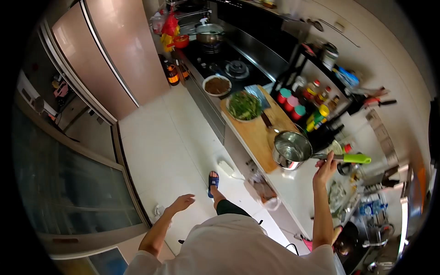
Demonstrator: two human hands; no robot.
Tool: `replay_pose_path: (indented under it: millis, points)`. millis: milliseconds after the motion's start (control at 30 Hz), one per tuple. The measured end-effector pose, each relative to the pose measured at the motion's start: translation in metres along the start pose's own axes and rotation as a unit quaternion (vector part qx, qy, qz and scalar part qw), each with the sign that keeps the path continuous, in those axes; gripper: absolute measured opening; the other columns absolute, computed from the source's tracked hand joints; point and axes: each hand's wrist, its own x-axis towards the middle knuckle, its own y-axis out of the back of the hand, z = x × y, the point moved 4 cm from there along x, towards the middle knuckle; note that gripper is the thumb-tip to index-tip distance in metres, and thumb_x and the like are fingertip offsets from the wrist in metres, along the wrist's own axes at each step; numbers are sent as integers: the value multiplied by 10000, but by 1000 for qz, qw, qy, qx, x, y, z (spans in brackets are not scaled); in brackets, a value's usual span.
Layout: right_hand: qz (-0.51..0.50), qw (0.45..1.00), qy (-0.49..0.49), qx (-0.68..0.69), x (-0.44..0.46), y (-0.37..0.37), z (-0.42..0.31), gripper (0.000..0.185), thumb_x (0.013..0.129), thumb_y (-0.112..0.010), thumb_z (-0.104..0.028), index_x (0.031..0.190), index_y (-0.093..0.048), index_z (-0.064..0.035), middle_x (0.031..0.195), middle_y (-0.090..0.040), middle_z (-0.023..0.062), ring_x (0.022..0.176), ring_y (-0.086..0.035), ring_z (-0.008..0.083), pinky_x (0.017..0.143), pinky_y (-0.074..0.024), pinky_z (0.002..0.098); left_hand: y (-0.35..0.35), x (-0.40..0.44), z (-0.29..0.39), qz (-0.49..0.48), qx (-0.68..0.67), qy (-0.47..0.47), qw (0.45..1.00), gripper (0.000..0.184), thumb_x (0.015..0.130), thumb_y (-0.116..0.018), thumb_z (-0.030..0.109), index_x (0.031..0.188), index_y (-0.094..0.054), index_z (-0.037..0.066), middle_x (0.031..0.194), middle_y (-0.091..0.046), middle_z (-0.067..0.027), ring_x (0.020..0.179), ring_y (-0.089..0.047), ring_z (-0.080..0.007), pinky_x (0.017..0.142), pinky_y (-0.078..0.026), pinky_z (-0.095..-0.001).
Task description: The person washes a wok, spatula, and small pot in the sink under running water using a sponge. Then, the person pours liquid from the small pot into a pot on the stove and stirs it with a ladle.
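My right hand (325, 169) is at the handle of a steel saucepan (292, 147), fingers closed round it near where metal meets the bright green grip. The saucepan is over the near end of a wooden cutting board (256, 145); whether it rests there I cannot tell. Inside it looks shiny, with no food that I can make out. My left hand (183, 202) hangs over the floor, holding nothing, its fingers loosely stretched. Also on the board are a plate of green leafy vegetables (244, 106) and a cleaver (259, 97) with a dark handle.
A bowl of brown food (217, 85) sits beside the gas stove (236, 68). A lidded pot (209, 33) is on the far burner. Seasoning jars (291, 103) and bottles stand on a black rack by the wall. The sink area (373, 224) is at right; a white object (225, 168) lies on the floor.
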Motion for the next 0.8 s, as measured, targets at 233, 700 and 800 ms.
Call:
replay_pose_path:
  millis: [233,700,800]
  points:
    - [-91,996,0,22,77,-264,83,211,926,-558,-276,873,-526,-74,608,-527,-2,415,-450,57,365,-345,206,143,-17,-123,45,243,165,955,372,857,-575,364,1066,-618,60,943,-670,-128,880,-632,-286,770,-501,-383]
    - [-146,983,85,72,164,-695,153,196,909,-580,-205,928,-494,-30,811,-581,93,499,-569,125,397,-467,226,253,118,-83,40,-22,188,981,282,817,-638,301,953,-649,55,902,-681,-125,818,-654,-224,718,-511,-328]
    - [-136,983,114,49,177,-763,162,204,902,-590,-199,941,-514,-13,801,-597,81,501,-557,113,432,-487,228,332,193,-79,48,40,167,984,280,817,-638,298,955,-648,55,905,-680,-126,818,-654,-224,718,-510,-324]
